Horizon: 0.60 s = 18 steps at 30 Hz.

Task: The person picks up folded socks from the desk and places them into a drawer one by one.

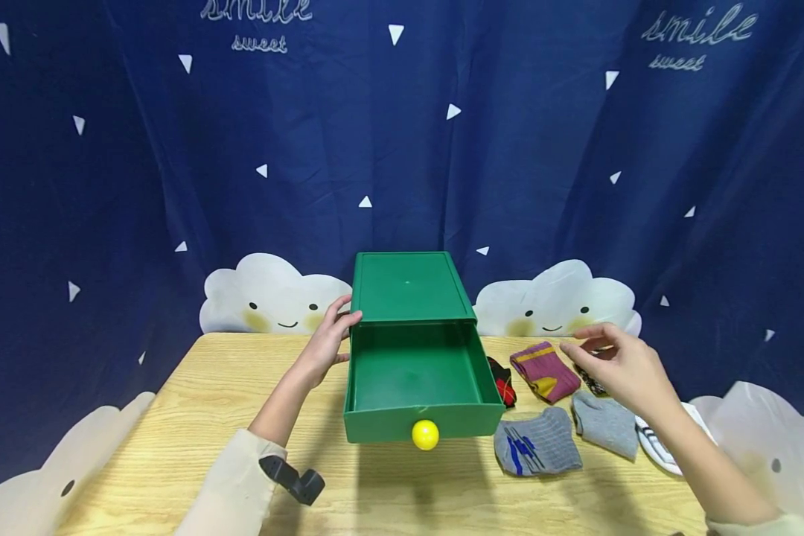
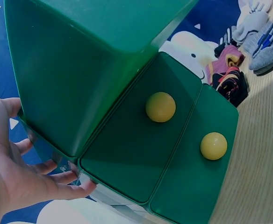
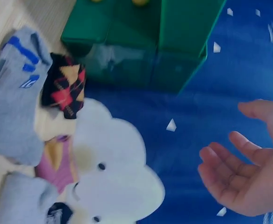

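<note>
A glossy green plastic drawer cabinet (image 1: 405, 286) stands mid-frame on a pale wood-grain counter (image 1: 241, 394). Its boxy top drawer (image 1: 412, 372) is pulled out, its smooth bare floor showing behind a round yellow knob (image 1: 425, 435). Two lower drawers (image 2: 132, 144), seen from the left wrist, are closed; the right-wrist view shows a see-through side wall. The left hand (image 1: 323, 346), fingers spread, touches the cabinet's left side. At right of frame, the right hand (image 1: 626, 368) hovers above folded socks, fingers loosely bent, thumb apart, holding nothing. Lower right lie a ribbed grey sock with blue streaks (image 1: 543, 443), a plain grey knit sock (image 1: 606, 424), a maroon-and-yellow sock (image 1: 552, 372), a black-and-red patterned sock (image 1: 502, 383) beside the drawer, and a white striped sock (image 1: 658, 449).
</note>
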{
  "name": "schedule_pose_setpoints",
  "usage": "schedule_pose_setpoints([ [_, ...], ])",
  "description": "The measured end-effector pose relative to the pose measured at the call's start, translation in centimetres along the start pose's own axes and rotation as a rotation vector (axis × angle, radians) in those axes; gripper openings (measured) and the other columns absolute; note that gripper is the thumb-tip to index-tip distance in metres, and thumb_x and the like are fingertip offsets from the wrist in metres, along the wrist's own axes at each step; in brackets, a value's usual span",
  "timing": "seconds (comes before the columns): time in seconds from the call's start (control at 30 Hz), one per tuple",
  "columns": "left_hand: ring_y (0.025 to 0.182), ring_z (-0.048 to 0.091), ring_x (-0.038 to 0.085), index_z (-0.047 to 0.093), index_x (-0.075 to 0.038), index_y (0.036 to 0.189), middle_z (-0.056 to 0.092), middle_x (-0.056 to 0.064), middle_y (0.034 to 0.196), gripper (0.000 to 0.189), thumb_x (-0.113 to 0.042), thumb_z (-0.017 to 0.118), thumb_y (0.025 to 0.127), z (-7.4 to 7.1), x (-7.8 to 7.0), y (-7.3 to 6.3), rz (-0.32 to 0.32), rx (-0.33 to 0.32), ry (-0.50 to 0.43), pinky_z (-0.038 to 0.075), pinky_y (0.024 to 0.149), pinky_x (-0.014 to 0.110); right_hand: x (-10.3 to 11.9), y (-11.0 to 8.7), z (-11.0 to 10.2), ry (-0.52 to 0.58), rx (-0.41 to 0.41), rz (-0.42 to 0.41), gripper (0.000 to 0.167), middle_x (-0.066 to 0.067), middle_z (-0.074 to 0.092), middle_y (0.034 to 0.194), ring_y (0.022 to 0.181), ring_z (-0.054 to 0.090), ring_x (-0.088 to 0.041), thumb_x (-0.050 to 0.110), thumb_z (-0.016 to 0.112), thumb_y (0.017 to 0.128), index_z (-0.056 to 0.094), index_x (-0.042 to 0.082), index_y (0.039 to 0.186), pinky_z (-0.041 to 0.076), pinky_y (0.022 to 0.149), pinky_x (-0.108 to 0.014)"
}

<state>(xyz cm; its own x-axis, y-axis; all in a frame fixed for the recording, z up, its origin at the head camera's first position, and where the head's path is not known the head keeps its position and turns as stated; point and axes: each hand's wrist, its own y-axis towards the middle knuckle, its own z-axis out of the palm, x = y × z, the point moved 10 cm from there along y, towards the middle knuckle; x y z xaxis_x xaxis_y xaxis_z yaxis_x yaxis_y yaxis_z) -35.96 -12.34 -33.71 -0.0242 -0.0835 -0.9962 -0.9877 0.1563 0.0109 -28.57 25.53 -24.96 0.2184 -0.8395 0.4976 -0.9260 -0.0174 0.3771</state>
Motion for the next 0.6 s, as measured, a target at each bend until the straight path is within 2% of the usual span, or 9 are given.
schedule_pose_setpoints([
  [0.13,0.139,0.022,0.042,0.014,-0.026,0.148,0.022,0.013,0.152,0.059,-0.041,0.04,0.097,0.0,0.0,-0.1,-0.003,-0.004,0.004,0.03,0.102,0.066,-3.4,0.3,0.1,-0.026,0.039,0.068,0.051,-0.019,0.068,0.102,0.089,0.065,-0.029,0.047,0.062,0.085,0.06,0.004,0.112,0.045,0.06,-0.026],
  [0.23,0.139,0.022,0.042,0.014,-0.027,0.148,0.023,0.013,0.151,0.06,-0.041,0.041,0.096,0.0,0.0,-0.1,-0.009,-0.01,0.007,0.031,0.101,0.065,-6.1,0.3,0.2,-0.03,0.054,0.133,0.058,-0.023,0.065,0.109,0.097,0.061,-0.037,0.052,0.061,0.084,0.057,0.004,0.117,0.042,0.064,-0.029],
  [0.43,0.138,0.023,0.043,0.014,-0.026,0.148,0.023,0.015,0.151,0.06,-0.041,0.041,0.096,-0.1,0.2,0.0,-0.004,-0.011,0.009,0.032,0.101,0.065,-11.4,-0.3,0.5,-0.018,0.071,0.246,0.066,-0.028,0.06,0.116,0.103,0.055,-0.042,0.056,0.059,0.083,0.053,0.003,0.123,0.041,0.071,-0.037],
  [0.6,0.139,0.023,0.043,0.015,-0.026,0.148,0.023,0.014,0.151,0.06,-0.042,0.042,0.096,-0.1,0.3,0.1,-0.004,-0.011,0.004,0.031,0.101,0.065,-16.3,-1.2,0.2,-0.03,0.072,0.335,0.072,-0.032,0.057,0.116,0.102,0.053,-0.045,0.056,0.058,0.084,0.051,-0.004,0.123,0.041,0.074,-0.045],
])
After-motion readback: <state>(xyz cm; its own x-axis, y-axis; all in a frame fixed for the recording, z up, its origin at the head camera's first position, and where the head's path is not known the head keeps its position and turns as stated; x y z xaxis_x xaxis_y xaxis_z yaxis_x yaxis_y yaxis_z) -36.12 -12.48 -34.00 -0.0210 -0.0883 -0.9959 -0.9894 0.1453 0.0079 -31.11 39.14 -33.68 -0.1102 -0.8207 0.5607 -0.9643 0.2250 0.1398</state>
